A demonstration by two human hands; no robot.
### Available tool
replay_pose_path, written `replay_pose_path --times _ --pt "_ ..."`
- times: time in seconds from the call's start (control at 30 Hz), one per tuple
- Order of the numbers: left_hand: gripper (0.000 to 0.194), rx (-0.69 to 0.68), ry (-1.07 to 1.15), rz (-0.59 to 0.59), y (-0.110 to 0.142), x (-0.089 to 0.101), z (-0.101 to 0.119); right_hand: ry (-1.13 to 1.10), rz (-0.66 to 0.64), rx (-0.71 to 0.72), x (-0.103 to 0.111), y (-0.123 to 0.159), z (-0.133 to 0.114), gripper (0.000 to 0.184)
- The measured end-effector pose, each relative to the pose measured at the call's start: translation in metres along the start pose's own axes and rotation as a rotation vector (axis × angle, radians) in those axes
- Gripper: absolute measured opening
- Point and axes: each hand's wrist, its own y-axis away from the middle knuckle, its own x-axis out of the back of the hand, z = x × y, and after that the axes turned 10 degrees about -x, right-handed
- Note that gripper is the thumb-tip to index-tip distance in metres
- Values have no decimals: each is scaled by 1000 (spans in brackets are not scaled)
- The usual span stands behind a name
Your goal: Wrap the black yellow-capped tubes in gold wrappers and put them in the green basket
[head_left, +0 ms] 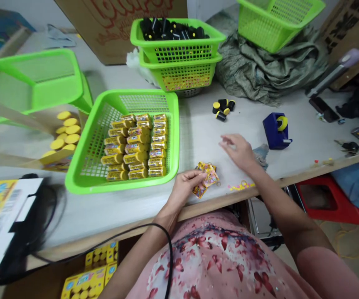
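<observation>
My left hand [185, 185] is near the table's front edge, thumb and fingers closed on a small stack of yellow printed labels [210, 173]. Some of these labels fan out to the right and lie against the tabletop. To the right, my right hand [238, 153] hovers over the table, fingers bent and a little apart, with nothing visible in it. Beyond that hand lies a small group of black cylinders with yellow caps [221, 116]. Left of my hands, a green basket [175, 137] holds rows of yellow-wrapped cylinders [136, 157].
Stacked green baskets [179, 56] with black cylinders stand at the back. A blue tape dispenser [273, 132] sits at right, near small yellow and pink bits [240, 187] by the edge. Yellow-capped cylinders fill a box [55, 162] at left. A black cable [120, 232] crosses in front.
</observation>
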Motion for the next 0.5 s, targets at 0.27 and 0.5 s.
replay_pose_path --times 0.27,0.5 --pt "27 33 177 51 0 -3 2 330 -61 -159 -49 -125 38 25" --pt "25 22 307 86 0 -4 3 -129 -44 -394 -24 -74 15 37"
